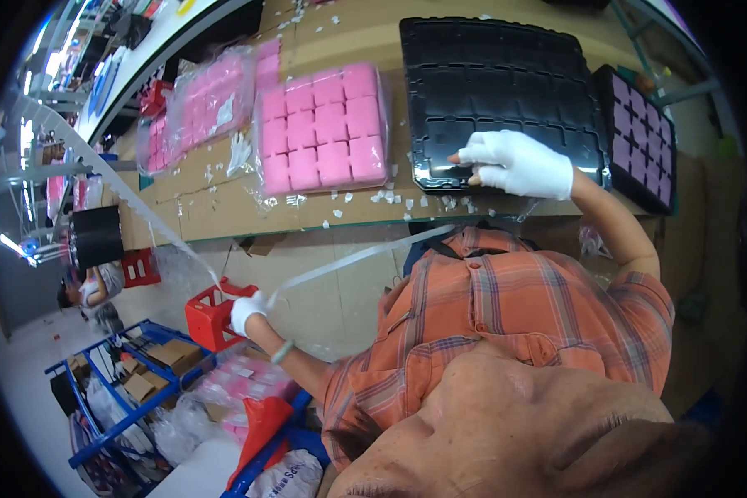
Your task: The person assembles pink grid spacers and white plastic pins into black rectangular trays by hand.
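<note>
Black moulded tray [506, 83] lies on the brown cardboard-covered surface [340, 207], at its near edge, and the right hand [519, 163] in a white glove rests on the tray's near left corner, fingers spread flat and gripping nothing. Its plastic is glossy and pressed into rows of shallow square pockets. The left hand [246, 311], also gloved in white, is clenched around a sheet of clear plastic film [174, 232] that stretches away below the surface edge. Beside the tray sits one bagged block of pink foam squares [322, 126], four rows of three, soft and matte under crinkled wrap; a second pink bagged pack [199, 104] lies further left. To the tray's right sits one dark tray of purple squares [639, 137]. White scraps litter the surface
</note>
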A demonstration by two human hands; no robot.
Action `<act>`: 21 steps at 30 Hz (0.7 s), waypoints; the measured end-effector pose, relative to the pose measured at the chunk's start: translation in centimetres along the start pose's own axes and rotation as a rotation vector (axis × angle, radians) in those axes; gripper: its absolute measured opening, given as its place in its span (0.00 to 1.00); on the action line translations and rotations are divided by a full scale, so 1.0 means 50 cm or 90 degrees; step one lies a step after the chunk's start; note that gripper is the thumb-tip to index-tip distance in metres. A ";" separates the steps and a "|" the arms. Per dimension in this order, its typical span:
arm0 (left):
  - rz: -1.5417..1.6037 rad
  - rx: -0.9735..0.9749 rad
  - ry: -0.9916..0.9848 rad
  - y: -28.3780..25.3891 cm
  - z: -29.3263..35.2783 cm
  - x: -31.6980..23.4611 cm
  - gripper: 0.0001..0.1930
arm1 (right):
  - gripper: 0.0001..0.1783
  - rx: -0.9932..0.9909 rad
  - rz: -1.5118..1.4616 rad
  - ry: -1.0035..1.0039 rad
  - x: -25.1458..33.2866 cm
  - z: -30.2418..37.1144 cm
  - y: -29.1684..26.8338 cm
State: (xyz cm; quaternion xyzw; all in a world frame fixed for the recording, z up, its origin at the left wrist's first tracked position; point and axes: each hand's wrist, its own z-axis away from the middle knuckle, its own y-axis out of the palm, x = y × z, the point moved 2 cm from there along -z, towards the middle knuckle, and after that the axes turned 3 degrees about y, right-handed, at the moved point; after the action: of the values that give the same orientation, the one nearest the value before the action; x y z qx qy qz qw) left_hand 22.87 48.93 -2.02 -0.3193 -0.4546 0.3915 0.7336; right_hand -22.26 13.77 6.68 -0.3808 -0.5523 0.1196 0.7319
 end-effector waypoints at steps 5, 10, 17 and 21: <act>0.403 0.171 0.788 -0.105 0.219 -0.368 0.16 | 0.14 -0.015 -0.184 0.013 0.032 -0.074 0.006; 0.505 -0.359 0.824 -0.153 0.040 -0.784 0.13 | 0.14 -0.014 -0.188 -0.051 0.079 -0.191 0.074; 0.326 -0.369 0.675 -0.134 -0.102 -0.997 0.15 | 0.12 -0.085 -0.438 0.144 0.008 -0.263 0.096; 0.535 -0.230 0.798 -0.134 -0.123 -0.979 0.10 | 0.10 -0.168 -0.300 0.245 -0.042 -0.347 0.071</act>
State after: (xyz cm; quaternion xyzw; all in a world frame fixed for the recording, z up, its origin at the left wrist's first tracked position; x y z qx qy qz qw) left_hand 16.70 2.64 -19.25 -0.7414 0.1474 0.3029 0.5805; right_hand -6.54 7.56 1.02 -0.3497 -0.4878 -0.1996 0.7745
